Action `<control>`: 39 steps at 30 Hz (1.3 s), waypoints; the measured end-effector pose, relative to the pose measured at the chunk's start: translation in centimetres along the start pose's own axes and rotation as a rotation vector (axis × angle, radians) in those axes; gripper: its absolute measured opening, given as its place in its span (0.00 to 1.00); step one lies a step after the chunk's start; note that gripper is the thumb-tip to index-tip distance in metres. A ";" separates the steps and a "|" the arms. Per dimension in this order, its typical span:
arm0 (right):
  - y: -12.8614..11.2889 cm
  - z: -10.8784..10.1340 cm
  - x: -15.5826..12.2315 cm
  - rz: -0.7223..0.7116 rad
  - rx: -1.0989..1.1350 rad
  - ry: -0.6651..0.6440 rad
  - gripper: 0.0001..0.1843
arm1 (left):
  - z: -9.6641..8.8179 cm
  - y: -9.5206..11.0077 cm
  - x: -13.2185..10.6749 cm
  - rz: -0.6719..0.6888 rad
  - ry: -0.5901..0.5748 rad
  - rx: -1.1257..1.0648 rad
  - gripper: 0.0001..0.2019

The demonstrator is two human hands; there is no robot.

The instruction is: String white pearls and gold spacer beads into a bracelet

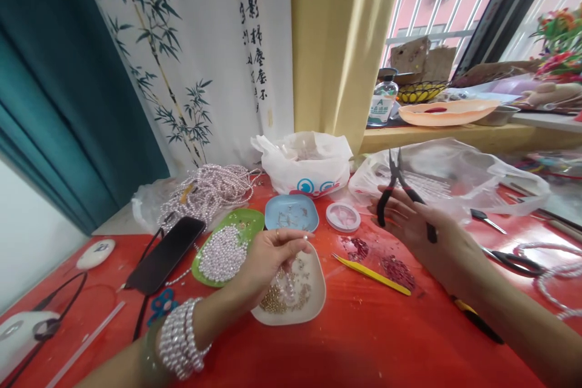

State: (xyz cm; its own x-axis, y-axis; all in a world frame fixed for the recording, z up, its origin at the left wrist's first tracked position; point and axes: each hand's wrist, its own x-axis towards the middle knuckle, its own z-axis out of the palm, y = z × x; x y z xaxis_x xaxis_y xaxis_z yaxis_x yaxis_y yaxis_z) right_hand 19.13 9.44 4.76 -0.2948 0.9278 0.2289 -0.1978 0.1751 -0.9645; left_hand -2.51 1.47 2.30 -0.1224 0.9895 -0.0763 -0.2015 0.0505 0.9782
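My left hand (279, 254) is closed in a pinch above a white tray (321, 300) of small gold beads (273, 302). A short string of pale pink beads (288, 286) hangs below its fingers; a tiny pale tip shows at the fingertips. Several bead strands (179, 339) circle the left wrist. To the right, my right hand (407, 224) holds black-handled pliers (394, 179), jaws up and parted. Left of the white tray, a green tray (197, 270) bears pale pink beads (222, 253). Behind is a blue tray (291, 201) with small metal pieces.
Yellow tweezers (375, 274) lie between my hands beside dark red bits (396, 271). A round clear case (343, 217), a white plastic bag (304, 163) and piled bead strands (211, 191) stand behind. A phone (168, 254) is at left; scissors (513, 260) lie at right.
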 end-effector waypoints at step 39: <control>2.2 4.7 -2.8 -0.239 -0.881 -0.455 0.06 | -0.4 0.1 -0.1 0.250 0.166 0.268 0.04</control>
State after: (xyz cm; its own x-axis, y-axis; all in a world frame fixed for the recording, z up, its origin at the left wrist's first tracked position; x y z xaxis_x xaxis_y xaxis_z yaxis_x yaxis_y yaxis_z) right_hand 15.12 5.72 2.63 -0.7017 0.6553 0.2796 0.4062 0.6904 -0.5986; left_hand -2.94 1.35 2.36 -0.2952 0.9417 0.1613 0.1127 -0.1334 0.9846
